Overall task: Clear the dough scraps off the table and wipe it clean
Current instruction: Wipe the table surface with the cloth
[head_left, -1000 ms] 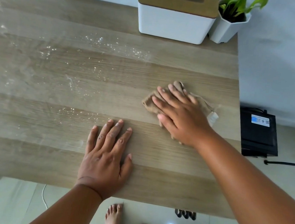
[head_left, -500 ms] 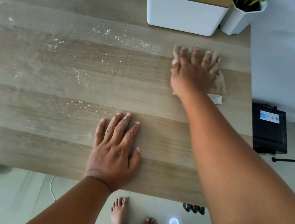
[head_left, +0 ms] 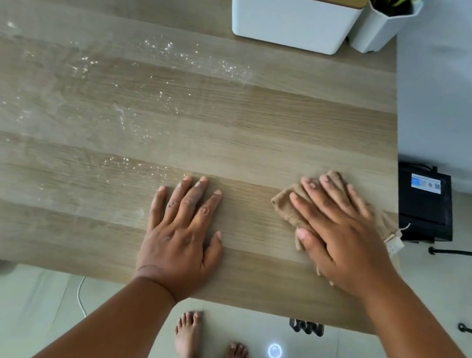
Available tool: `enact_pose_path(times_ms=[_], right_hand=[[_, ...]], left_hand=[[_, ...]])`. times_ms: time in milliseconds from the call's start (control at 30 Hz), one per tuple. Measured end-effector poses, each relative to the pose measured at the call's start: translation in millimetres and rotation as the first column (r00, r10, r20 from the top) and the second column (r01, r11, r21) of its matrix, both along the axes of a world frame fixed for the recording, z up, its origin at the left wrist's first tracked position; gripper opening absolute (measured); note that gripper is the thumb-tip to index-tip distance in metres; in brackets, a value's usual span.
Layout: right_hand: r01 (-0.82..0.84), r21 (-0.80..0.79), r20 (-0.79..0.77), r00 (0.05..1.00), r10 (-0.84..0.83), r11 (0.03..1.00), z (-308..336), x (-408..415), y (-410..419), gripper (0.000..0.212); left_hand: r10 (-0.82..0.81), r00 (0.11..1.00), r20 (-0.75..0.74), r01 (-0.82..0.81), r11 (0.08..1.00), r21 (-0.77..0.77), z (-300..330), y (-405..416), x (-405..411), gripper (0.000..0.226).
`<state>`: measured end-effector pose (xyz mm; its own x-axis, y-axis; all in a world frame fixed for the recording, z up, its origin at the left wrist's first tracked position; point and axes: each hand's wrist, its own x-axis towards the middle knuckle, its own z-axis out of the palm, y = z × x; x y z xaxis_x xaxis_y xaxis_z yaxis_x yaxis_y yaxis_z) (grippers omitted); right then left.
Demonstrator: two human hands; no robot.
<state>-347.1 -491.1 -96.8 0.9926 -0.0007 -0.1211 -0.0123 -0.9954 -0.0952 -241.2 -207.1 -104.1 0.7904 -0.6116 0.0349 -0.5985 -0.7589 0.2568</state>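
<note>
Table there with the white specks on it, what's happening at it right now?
A person is wiping the wooden table with a tan cloth. The right hand presses the cloth flat near the table's right edge, while the left hand rests open on the bare wood beside it. White flour specks lie across the left and middle of the table, so that part is not yet wiped.

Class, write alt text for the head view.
The right hand presses a brown cloth flat near the wooden table's right edge; the left hand lies flat beside it. White flour specks remain farther left.
</note>
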Motion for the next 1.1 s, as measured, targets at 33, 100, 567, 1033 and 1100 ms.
enact_pose_path(times_ms=[33,100,567,1033,1100], right_hand=[[0.075,-0.009,-0.001,0.997,-0.075,0.997,0,10,-4,0.060],[0.259,-0.034,0.012,0.966,-0.259,0.965,-2,39,-3,0.062],[-0.062,0.060,0.080,0.995,0.057,0.996,-3,-2,85,0.058],[0.432,-0.039,0.059,0.901,-0.430,0.901,-7,21,39,0.057],[0.470,-0.026,0.060,0.882,-0.468,0.882,-6,33,65,0.057]], left_hand=[[0.001,1.000,0.000,-0.001,1.000,-0.001,0,0,0,0.066],[0.001,1.000,-0.002,-0.001,1.000,0.000,-1,1,0,0.067],[0.004,1.000,0.006,-0.004,1.000,-0.027,4,-2,-1,0.062],[0.010,1.000,-0.018,-0.010,1.000,0.001,3,-2,-1,0.062],[0.013,1.000,-0.020,-0.013,1.000,-0.004,4,-2,-2,0.062]])
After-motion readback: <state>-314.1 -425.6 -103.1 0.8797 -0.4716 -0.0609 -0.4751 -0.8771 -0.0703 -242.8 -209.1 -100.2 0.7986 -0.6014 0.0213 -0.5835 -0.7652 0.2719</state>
